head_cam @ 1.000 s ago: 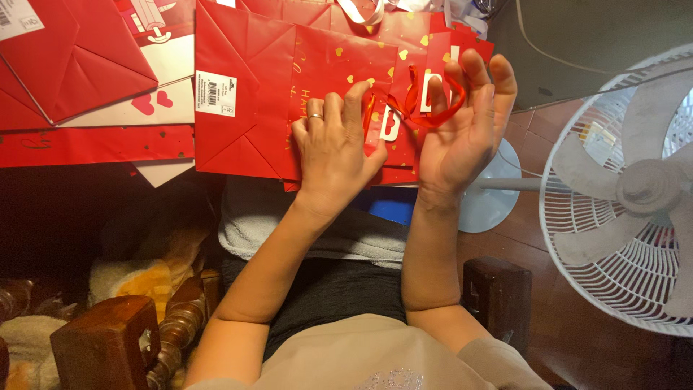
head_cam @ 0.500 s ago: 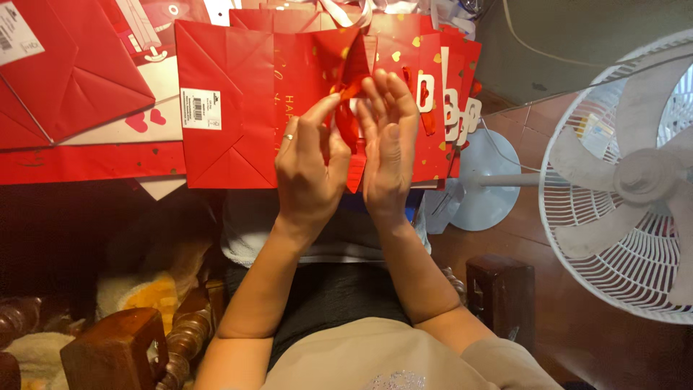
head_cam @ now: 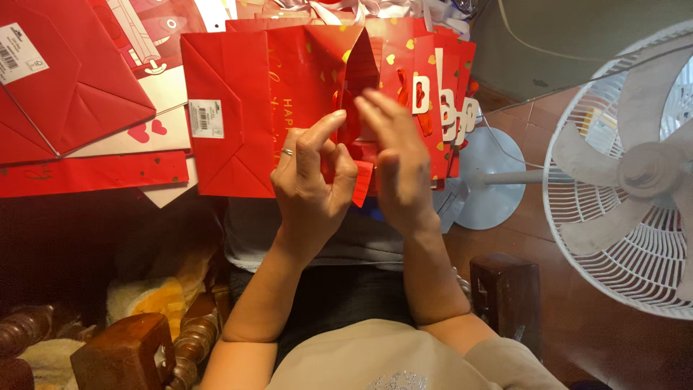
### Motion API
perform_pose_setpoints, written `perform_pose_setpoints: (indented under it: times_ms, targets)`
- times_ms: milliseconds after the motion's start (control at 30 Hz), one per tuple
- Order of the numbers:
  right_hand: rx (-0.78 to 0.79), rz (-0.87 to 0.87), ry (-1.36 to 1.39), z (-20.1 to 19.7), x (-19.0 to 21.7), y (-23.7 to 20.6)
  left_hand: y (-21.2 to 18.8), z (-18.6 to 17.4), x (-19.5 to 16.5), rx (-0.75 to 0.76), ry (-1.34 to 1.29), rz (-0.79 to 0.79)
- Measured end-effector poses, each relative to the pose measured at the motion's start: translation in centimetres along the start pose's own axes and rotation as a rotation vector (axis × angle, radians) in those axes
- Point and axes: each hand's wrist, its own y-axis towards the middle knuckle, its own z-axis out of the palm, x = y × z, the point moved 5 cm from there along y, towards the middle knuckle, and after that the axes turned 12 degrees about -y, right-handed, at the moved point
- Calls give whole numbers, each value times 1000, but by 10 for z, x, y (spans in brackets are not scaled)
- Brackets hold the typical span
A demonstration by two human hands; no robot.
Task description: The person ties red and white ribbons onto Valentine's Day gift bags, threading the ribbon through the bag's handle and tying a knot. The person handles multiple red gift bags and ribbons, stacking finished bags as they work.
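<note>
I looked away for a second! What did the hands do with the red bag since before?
The left hand and right hand, spread flat and apart on the flat red paper gift bag, came together at its middle and now pinch a small red paper flap. The bag, the white standing fan and the red bags at left stayed put.

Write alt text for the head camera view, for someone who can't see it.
Seen from above, a person's left hand and right hand work together on a flattened red paper gift bag with ribbon handles. More red bags lie to the left, and a white standing fan is on the right.
</note>
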Motion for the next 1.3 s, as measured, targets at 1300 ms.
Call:
perform_pose_setpoints:
  times_ms: [1300]
  targets:
    - [29, -63, -410, 75, -39, 24, 54, -98, 124, 95, 909, -106]
